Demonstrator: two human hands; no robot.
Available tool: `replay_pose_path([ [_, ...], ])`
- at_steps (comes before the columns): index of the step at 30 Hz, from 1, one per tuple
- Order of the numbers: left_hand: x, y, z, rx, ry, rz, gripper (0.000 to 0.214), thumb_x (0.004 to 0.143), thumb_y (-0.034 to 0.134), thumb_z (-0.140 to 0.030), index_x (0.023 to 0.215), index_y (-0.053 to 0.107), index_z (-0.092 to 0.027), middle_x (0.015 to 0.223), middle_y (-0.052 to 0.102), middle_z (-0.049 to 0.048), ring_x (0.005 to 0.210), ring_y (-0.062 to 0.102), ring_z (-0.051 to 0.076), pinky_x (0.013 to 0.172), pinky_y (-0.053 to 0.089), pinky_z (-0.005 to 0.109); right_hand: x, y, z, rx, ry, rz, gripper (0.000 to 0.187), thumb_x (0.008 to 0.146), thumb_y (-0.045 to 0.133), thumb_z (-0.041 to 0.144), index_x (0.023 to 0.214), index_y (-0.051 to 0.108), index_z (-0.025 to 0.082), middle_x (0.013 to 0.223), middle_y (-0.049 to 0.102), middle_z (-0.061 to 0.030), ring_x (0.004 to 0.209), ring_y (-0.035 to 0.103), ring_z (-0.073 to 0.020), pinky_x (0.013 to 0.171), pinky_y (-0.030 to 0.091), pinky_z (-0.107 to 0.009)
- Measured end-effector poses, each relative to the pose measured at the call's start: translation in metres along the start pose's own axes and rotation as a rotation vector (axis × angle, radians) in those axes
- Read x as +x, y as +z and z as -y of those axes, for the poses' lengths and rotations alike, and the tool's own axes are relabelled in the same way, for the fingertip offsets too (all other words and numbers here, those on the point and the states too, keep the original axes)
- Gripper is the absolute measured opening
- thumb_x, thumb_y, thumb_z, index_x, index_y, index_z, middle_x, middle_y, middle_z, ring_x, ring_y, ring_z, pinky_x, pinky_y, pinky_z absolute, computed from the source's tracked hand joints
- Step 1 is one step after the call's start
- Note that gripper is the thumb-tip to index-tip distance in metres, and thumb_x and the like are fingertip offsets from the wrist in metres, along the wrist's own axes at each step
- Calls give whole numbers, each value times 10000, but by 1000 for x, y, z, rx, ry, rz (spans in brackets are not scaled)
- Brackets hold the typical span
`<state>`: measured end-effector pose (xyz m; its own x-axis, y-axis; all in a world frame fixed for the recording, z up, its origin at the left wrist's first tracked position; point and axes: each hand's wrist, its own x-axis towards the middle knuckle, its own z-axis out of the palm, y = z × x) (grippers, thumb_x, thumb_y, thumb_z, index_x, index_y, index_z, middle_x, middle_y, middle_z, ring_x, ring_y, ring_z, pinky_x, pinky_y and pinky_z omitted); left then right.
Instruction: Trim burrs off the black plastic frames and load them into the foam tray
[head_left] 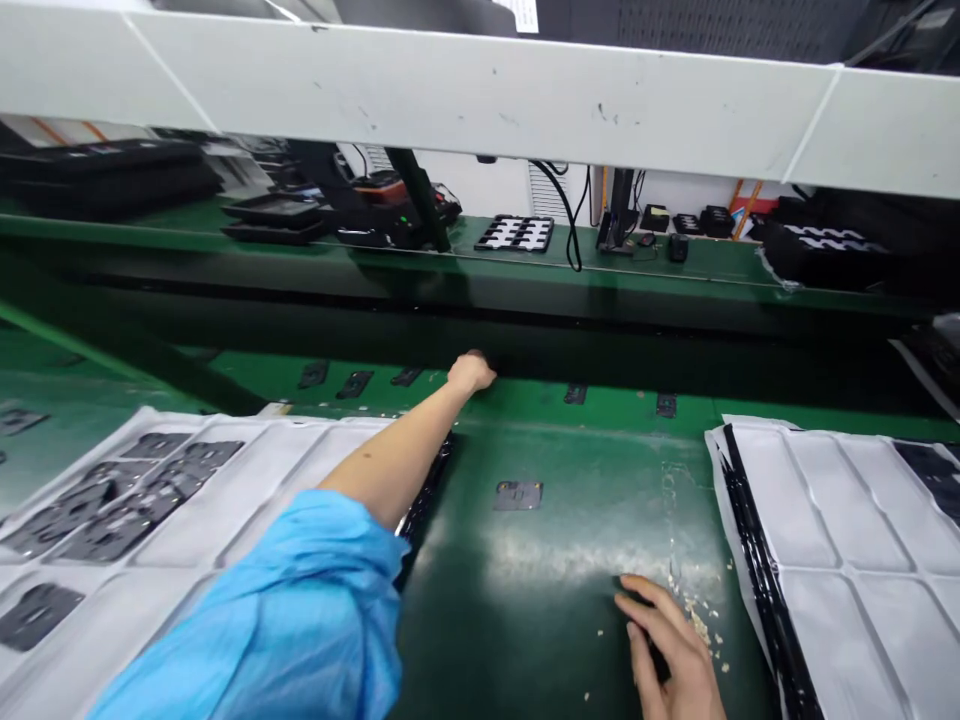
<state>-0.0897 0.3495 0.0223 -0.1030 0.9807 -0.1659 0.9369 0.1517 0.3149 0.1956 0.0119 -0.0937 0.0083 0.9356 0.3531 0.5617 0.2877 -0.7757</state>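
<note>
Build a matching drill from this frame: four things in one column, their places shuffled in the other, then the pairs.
Things
1. left hand
2. right hand
3. small dark grey flat rectangular part
4. black plastic tray with white cells

Places
A. on the far green shelf
B. alone on the green bench mat, mid-bench
C. at the far bench edge, by the dark belt
D. at the near edge, palm down beside pale crumbs

Pairs: 1-C, 2-D, 3-B, 4-A
</note>
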Motion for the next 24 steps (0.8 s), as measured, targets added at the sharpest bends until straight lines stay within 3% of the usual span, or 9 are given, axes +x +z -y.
replay_pose_path([
  [3, -43, 8, -24, -93, 165, 137, 243, 1015, 666, -325, 1174, 688, -143, 1096, 742, 70, 933, 728, 210, 835, 609, 384, 11, -10, 9, 51, 50, 2, 280, 1042, 555, 242, 1184, 795, 234, 1218, 777, -133, 1101, 769, -257, 925, 640, -314],
  [5, -93, 18, -40, -173, 295, 259, 164, 1016, 618, -267, 968, 715, -144, 804, 753, 22, 767, 727, 181, 731, 549, 270, 21, -16, 18, 133, 125, -21, 267, 1044, 574, 270, 1220, 770, 228, 1199, 772, -141, 1004, 777, -250, 859, 647, -325],
  [8, -180, 34, -53, -281, 469, 457, 303, 1014, 579, -347, 761, 658, -201, 639, 710, -14, 623, 682, 165, 632, 466, 238, 35, -24, 33, 352, 291, -60, 379, 1065, 559, 347, 1413, 635, 217, 1189, 753, -140, 709, 725, -172, 656, 618, -291],
  [10, -227, 41, -55, -380, 592, 490, 369, 1053, 464, -371, 760, 629, -221, 621, 665, -6, 607, 648, 175, 618, 419, 260, 41, -29, 44, 488, 363, -3, 433, 1081, 530, 398, 1462, 588, 200, 915, 751, -67, 593, 649, -147, 572, 555, -261],
  [12, -257, 47, -55, -409, 633, 486, 345, 1057, 424, -369, 799, 609, -233, 612, 603, -17, 560, 576, 169, 589, 363, 276, 42, -32, 53, 548, 390, 59, 410, 1086, 514, 428, 1378, 653, 176, 632, 607, 29, 501, 546, -126, 513, 473, -232],
  [14, -273, 53, -55, -415, 623, 456, 320, 1047, 435, -369, 780, 554, -236, 610, 534, -33, 533, 493, 155, 577, 319, 285, 41, -35, 59, 559, 406, 70, 383, 1074, 529, 450, 1240, 727, 167, 536, 464, 74, 456, 441, -106, 473, 393, -217],
  [19, -289, 71, -50, -501, 581, 376, 395, 1035, 450, -398, 690, 354, -232, 593, 376, -57, 531, 359, 137, 577, 273, 292, 37, -37, 61, 575, 443, 10, 333, 984, 667, 469, 1066, 815, 182, 559, 414, 68, 480, 333, -90, 458, 303, -220],
  [24, -297, 76, -48, -572, 550, 418, 343, 1052, 422, -409, 757, 443, -235, 631, 461, -49, 564, 427, 149, 599, 320, 292, 33, -33, 56, 687, 501, 27, 338, 954, 708, 481, 994, 832, 168, 489, 401, 78, 427, 306, -73, 426, 277, -214],
])
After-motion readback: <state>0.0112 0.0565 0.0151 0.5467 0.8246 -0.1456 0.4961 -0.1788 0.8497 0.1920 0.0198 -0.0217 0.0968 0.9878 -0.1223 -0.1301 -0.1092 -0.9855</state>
